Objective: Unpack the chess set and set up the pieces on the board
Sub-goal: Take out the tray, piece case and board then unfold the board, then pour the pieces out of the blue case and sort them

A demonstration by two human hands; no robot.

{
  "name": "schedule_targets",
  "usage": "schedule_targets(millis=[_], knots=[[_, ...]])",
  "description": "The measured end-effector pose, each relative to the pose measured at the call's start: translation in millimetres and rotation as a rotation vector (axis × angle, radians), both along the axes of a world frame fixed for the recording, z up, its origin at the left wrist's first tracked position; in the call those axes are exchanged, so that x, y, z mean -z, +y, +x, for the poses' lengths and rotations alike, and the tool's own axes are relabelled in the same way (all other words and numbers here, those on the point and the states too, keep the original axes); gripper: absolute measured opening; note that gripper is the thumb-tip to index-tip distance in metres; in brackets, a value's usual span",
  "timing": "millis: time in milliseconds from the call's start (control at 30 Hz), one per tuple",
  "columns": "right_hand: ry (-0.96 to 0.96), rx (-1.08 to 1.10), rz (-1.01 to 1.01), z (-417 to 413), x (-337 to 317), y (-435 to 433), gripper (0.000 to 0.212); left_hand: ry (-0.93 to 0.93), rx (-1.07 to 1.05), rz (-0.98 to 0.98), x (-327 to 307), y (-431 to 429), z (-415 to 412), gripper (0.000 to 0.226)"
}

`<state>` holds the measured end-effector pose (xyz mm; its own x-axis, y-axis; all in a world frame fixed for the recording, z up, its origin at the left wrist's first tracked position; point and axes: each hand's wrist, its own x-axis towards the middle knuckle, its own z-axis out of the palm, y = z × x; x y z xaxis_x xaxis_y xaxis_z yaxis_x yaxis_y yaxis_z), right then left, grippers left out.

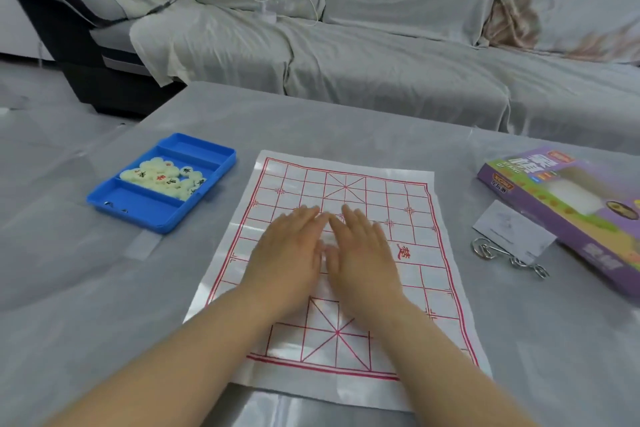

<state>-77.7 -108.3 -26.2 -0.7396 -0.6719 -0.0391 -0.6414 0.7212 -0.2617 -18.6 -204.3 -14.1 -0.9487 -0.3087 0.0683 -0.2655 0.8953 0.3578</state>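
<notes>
– On the table, dead centre: where are your grips?
– Your left grip and right grip both lie flat on the board. Palms down, fingers straight, side by side, thumbs nearly touching. Neither holds anything.
– How does that board handle?
– It looks like a thin, glossy sheet, light and floppy, with fold creases showing. It likely slides on the slick table cover. Press it flat from the middle outward. To shift it, take an edge or corner, not the centre.
– And the pieces?
– The pieces are heaped in the middle compartment of the blue tray, well left of the board. None on the grid yet. They're small pale discs with red and black marks. I judge them hard, light and smooth, so they may skid.
– Where do you take hold?
– Pinch one disc at its rim between thumb and forefinger, off the top of the heap. Set it flat on a line crossing and pin the sheet with your other grip.
– Anything else?
– A purple box, a card and a metal ring puzzle sit right of the board.
</notes>
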Motion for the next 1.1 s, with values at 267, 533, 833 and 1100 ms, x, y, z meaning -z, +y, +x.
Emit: schedule_targets(millis=[267, 533, 833, 1100], knots=[[-0.032, 0.087, 0.159, 30, 14, 70, 0.099, -0.301, -0.086, -0.102, 25, -29, 70, 0.068], [-0.124, 0.347, -0.09, 25, -8, 75, 0.066, -0.129, -0.228, 0.113, 15, -36, 83, 0.067], [-0.041, 0.112, 0.104, 17, 4, 22, 0.059, 0.139, -0.512, -0.083, -1, -112, 94, 0.054], [-0.008, 0.113, 0.145, 16, 10, 21, 0.057, 0.115, -0.369, -0.289, 10, -158, 83, 0.019]])
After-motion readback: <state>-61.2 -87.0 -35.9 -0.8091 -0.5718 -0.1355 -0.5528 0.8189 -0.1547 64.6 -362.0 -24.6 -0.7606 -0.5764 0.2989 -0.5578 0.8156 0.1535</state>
